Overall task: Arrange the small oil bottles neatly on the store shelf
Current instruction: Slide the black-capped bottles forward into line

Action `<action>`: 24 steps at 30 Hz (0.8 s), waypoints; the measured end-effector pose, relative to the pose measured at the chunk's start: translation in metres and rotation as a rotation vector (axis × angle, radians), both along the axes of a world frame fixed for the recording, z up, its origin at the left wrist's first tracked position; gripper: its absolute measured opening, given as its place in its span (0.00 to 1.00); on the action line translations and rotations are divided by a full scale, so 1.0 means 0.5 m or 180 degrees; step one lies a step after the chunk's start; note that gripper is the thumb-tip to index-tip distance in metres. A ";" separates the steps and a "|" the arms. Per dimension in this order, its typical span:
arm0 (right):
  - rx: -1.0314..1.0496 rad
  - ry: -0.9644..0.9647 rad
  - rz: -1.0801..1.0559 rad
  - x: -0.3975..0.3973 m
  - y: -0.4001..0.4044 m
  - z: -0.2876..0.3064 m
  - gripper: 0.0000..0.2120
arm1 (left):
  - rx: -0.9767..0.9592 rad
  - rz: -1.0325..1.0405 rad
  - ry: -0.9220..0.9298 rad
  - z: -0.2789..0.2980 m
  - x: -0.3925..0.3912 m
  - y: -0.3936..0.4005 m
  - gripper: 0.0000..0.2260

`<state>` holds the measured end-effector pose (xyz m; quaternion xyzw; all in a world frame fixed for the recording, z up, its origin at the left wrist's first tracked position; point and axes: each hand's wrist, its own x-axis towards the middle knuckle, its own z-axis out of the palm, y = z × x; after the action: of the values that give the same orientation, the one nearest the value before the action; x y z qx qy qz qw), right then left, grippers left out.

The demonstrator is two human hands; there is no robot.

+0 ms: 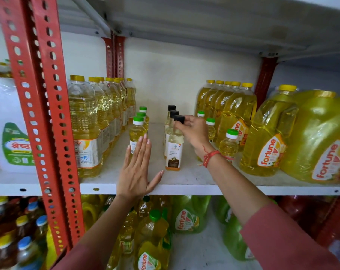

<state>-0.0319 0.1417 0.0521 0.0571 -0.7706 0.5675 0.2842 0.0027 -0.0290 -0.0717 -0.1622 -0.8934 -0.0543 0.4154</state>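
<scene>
Right hand pinches the black cap of the front coconut oil bottle, fingers narrow around it; bottle stands mid-shelf, two more behind. Left hand flat, fingers spread wide (holding nothing), fingertips at the green-capped small bottle.

Count on the middle shelf:

- Small green-capped bottles: six. Three in a file at 10 o'clock; three at 3 o'clock (one partly hidden behind the wrist).
- Black-capped bottles: three, in a file at centre.
- Tall yellow-capped bottles at 9 o'clock: at least seven caps visible; rear ones overlap, exact total uncertain.
- Handled yellow jugs at 2 o'clock: five caps.
- Large jugs at 3 o'clock: two.
- Hands: two.
</scene>
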 end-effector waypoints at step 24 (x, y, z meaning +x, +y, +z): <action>0.0378 0.0271 0.0059 0.119 0.027 -0.014 0.16 | -0.0258 -0.0088 -0.0400 0.012 0.017 -0.006 0.61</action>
<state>0.0275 0.1553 0.0451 0.1051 -0.7896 0.5205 0.3075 0.0112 -0.0318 -0.0658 -0.1875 -0.9169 -0.0339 0.3508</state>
